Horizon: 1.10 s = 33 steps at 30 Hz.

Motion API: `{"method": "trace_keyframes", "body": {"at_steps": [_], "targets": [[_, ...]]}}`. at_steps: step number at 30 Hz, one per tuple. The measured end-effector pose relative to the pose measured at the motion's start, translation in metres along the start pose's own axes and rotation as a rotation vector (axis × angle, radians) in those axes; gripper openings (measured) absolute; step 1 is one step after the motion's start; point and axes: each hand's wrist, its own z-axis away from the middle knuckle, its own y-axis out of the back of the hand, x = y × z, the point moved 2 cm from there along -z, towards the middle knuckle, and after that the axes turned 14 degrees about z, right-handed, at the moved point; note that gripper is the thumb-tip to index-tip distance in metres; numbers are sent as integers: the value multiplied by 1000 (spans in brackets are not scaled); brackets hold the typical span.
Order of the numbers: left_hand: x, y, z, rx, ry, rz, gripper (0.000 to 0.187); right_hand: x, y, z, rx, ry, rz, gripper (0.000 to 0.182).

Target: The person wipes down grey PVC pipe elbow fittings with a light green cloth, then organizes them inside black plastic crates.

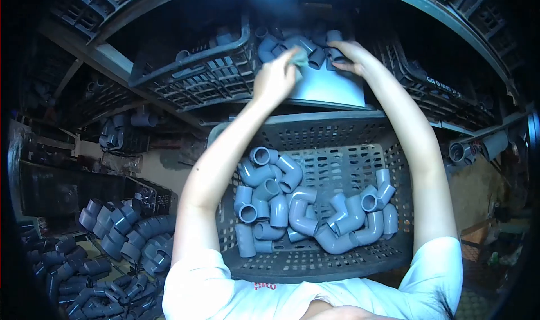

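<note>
The near crate [320, 276] lies in front of the torso, with elbows [304, 216] in its left, middle and right parts, several touching or resting on one another. Behind this crate lies a panel [332, 89], with rear elbows [267, 48] at its far side. The left crate [197, 92] stands left of the panel, the right crate [430, 83] right of it. Left of the near crate lies a pile [121, 235] of elbows; farther right lie side fittings [460, 151].
</note>
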Motion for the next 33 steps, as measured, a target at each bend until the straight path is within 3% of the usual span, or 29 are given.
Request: {"method": "trace_keyframes", "body": {"at_steps": [2,4,6,8,10,11,12,14,15,17,21,24,25,26,28,29,30,32,33], "targets": [[5,-4,8,-131,-37,-118,40,-21,-5,-30,-145,-19,69,41],[3,-9,11,-166,-60,-143,41,-43,-20,-21,97,113,280,53],[8,-9,13,-173,-141,-179,41,-43,-23,-50,163,236,433,63],[14,-7,16,-192,-67,-191,40,-32,-23,-98,224,350,595,72],[12,-7,15,-218,-46,-200,40,-31,-21,-119,581,608,777,85],[10,-8,16,-201,-56,-190,40,-28,-23,-115,736,733,731,73],[8,-9,16,-204,-48,-183,40,-22,-20,-123,729,727,738,73],[5,-9,14,-173,-68,-194,40,-23,-4,-125,574,695,595,47],[5,-9,13,-157,-64,-173,39,-24,1,-119,575,688,604,47],[6,-8,13,-105,-89,-129,40,-24,11,-96,259,549,525,32],[0,-10,9,6,-107,-93,43,-46,8,18,106,450,377,21],[4,-7,7,74,-243,-86,43,-40,7,88,-50,623,394,25],[8,-4,7,16,-269,-201,34,-42,4,124,-62,655,542,25],[27,2,11,28,-233,-21,27,-37,2,152,-77,693,688,26],[32,-1,10,113,-407,131,24,1,-12,191,-90,746,756,40],[44,1,14,107,-366,120,22,6,-19,212,-258,683,952,40],[61,6,18,-35,-166,223,22,11,-24,225,-432,615,1137,41],[43,-11,11,-120,-145,743,23,52,-30,228,-713,622,1280,44],[63,-4,25,-171,137,871,23,69,-33,227,-840,537,1428,48]]}}
